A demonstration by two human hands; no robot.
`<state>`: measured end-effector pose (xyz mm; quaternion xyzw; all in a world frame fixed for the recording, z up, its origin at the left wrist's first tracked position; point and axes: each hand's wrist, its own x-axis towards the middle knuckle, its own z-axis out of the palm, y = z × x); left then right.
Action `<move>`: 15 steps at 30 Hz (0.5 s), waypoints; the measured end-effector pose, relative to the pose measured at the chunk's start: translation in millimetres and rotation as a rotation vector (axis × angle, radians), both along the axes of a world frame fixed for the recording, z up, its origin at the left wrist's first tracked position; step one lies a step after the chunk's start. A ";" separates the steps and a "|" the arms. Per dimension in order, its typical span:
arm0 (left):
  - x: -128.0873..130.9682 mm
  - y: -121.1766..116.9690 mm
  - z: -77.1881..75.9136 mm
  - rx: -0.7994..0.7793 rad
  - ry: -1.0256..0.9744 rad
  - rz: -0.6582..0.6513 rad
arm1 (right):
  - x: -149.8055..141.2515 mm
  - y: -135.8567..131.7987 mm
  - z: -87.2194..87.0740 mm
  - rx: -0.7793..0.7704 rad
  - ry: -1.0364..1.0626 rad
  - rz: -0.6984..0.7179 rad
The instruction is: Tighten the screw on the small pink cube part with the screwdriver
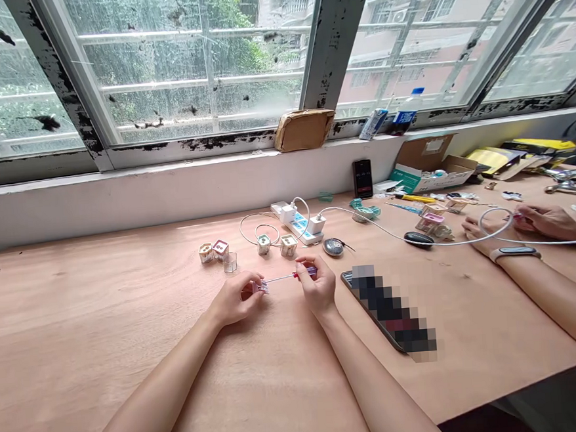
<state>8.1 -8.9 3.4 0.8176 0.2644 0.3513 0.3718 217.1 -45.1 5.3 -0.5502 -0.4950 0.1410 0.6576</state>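
My left hand (235,300) is closed in a pinch on a tiny clear and pink part (262,287) just above the wooden table (103,334). My right hand (316,281) grips the red and blue handle of a small screwdriver (292,277), whose thin shaft runs left with its tip at the part. Just beyond my hands stand several small cube-shaped boxes (220,249) and a little clear cup (230,262).
A white power strip (296,223) with chargers and white cables lies behind. A phone (388,311) lies right of my right hand, another phone (362,178) leans on the wall. A second person's hands (545,221) work at the right among boxes and tools. Windows run along the far wall.
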 end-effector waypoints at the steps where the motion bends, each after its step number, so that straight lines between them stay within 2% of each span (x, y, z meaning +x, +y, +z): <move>1: 0.0 -0.1 -0.1 0.001 -0.002 0.002 | -0.1 -0.1 0.0 -0.001 -0.002 -0.001; 9: -0.1 0.8 -3.6 -0.029 -0.010 0.025 | 1.3 0.1 -0.8 0.005 0.011 -0.008; 15: 0.3 0.4 -4.9 -0.118 -0.043 0.016 | 1.0 0.9 -1.4 0.014 0.030 -0.005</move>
